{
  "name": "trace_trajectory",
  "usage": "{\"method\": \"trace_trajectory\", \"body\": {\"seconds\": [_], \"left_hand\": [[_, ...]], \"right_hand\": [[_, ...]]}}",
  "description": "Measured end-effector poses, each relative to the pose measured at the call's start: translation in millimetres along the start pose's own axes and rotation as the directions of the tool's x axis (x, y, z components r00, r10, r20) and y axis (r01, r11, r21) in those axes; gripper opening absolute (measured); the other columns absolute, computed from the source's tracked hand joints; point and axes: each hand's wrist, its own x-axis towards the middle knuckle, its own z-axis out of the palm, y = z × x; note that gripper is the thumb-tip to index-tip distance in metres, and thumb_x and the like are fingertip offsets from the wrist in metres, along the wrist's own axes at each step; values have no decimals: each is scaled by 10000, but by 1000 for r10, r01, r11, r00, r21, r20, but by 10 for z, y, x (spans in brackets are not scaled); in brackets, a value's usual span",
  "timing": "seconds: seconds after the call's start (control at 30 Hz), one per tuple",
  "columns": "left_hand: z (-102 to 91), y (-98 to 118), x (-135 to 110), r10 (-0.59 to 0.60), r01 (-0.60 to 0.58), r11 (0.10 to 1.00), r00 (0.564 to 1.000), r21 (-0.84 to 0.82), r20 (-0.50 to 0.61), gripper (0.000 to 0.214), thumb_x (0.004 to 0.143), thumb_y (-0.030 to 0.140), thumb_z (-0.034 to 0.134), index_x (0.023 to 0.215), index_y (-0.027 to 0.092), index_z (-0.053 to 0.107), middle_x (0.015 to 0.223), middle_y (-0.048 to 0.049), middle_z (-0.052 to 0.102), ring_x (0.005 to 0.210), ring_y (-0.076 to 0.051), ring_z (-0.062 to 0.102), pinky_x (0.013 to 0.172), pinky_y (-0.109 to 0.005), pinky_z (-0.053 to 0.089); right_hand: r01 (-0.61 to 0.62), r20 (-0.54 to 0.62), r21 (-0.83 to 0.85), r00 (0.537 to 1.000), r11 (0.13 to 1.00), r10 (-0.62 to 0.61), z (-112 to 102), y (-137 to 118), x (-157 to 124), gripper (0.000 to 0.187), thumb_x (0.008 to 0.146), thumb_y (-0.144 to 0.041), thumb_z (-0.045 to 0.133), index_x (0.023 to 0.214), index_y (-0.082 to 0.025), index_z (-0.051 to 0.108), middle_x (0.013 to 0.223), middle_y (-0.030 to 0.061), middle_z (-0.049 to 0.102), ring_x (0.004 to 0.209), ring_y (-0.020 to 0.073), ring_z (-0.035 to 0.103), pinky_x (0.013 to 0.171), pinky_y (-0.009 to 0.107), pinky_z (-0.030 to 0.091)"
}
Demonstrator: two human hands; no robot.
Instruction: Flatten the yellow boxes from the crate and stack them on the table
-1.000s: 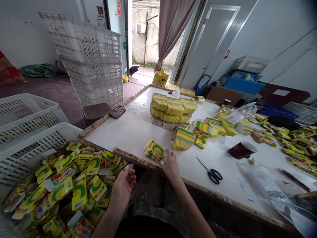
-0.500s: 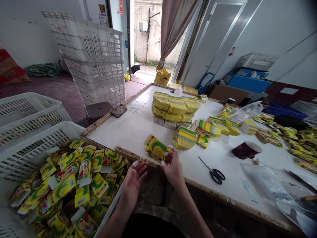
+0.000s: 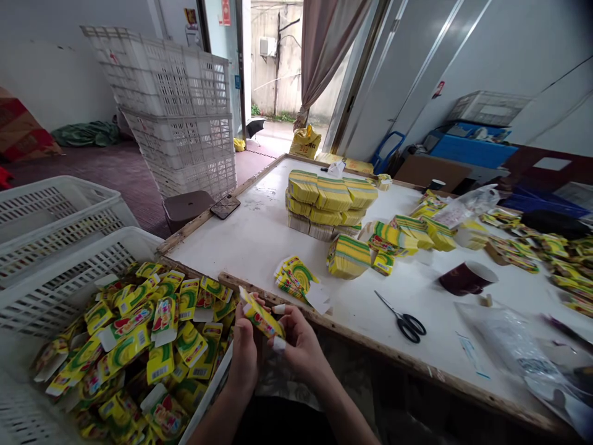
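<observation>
A small yellow carton (image 3: 262, 316) with red and green print is held between both hands, just off the table's near edge. My left hand (image 3: 245, 349) is closed around its left end. At its right end, my right hand (image 3: 299, 346) grips it with thumb and fingers; white wraps cover some fingertips. A few flat cartons (image 3: 296, 277) lie fanned on the table just beyond my hands, one white flap pointing right. Left of my left hand, a white plastic crate (image 3: 139, 238) is heaped with folded yellow cartons (image 3: 162, 364).
Stacked bundles of flat cartons (image 3: 331, 201) stand mid-table, with more bundles (image 3: 349, 256) at right. Black-handled scissors (image 3: 407, 324), a dark mug (image 3: 466, 278) and a plastic bag (image 3: 514, 346) lie to the right. A phone (image 3: 225, 207) rests at the left edge. Tall stacked crates (image 3: 180, 111) stand behind.
My right hand has left the fanned cartons and moved left and down with one carton. My left hand has closed on it too. The carton is now between both hands.
</observation>
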Motion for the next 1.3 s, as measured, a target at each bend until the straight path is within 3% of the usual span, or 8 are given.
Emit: {"method": "trace_trajectory", "body": {"seconds": [0.23, 0.37, 0.5, 0.6, 0.7, 0.8, 0.97, 1.3], "left_hand": [[-161, 165, 112, -49, 42, 998, 989, 50, 140, 412, 568, 429, 841, 848, 154, 715, 803, -63, 738, 778, -230, 683, 738, -319, 546], [-252, 488, 156, -73, -18, 974, 920, 228, 384, 812, 525, 601, 790, 1164, 120, 650, 1177, -165, 664, 1142, -315, 572, 984, -340, 436], [-182, 528, 85, -189, -178, 775, 851, 606, 491, 777, 434, 205, 889, 1169, 214, 639, 1161, -95, 668, 1115, -310, 571, 1010, -359, 400], [-110, 388, 27, -143, -285, 678, 853, 677, 503, 578, 562, 170, 806, 1110, 245, 636, 985, -56, 700, 923, -287, 629, 895, -379, 466], [-106, 248, -18, -36, -342, 645, 880, 684, 474, 671, 573, 184, 808, 1199, 249, 576, 998, -71, 698, 909, -291, 630, 855, -365, 471], [-132, 159, -74, -16, -368, 671, 860, 644, 509, 702, 559, 154, 813, 1213, 257, 580, 1074, -92, 684, 969, -299, 619, 868, -342, 453], [-155, 154, -114, -21, -434, 621, 824, 653, 566, 465, 623, 142, 762, 1057, 259, 642, 949, -61, 681, 843, -254, 619, 775, -294, 443], [-131, 140, -5, 61, -256, 808, 932, 531, 357, 572, 500, -8, 749, 1021, 214, 667, 1057, -98, 622, 1056, -285, 557, 1009, -373, 379]], "right_hand": [[200, -45, -389, 971, 899, -236, -376, -119, 16, 122, 810, -192, 565, 856, -202, 677, 809, 31, 677, 741, 183, 618, 688, 292, 497], [377, 156, -735, 903, 564, -400, -507, -276, -36, 290, 850, -89, 493, 917, -264, 715, 868, 43, 698, 860, 212, 599, 838, 380, 457], [544, 409, -765, 824, 344, -392, -414, -271, -130, 284, 879, -136, 540, 1022, -342, 673, 914, 5, 699, 1043, 222, 576, 1100, 494, 243], [419, 91, -760, 826, 497, -557, -307, -100, -181, 500, 851, -260, 588, 1332, -301, 456, 1294, 85, 547, 1319, 295, 376, 1138, 555, 159], [202, -288, -531, 871, 823, -399, -236, 71, -172, 645, 854, -388, 565, 1419, -205, 315, 1395, 155, 447, 1358, 327, 335, 1101, 547, 281], [16, -126, -103, 992, 995, -29, -188, 131, -132, 480, 887, -438, 503, 1304, -200, 489, 1224, 129, 616, 1177, 301, 561, 991, 477, 451], [-71, -23, 42, 997, 997, 72, -179, 61, -116, 549, 837, -547, 567, 1285, -233, 528, 1173, 103, 658, 1098, 283, 620, 947, 431, 497], [351, 64, -531, 924, 771, -376, -268, 62, -145, 535, 841, -63, 454, 1334, -259, 525, 1387, 95, 527, 1278, 238, 501, 1049, 397, 431]]}}
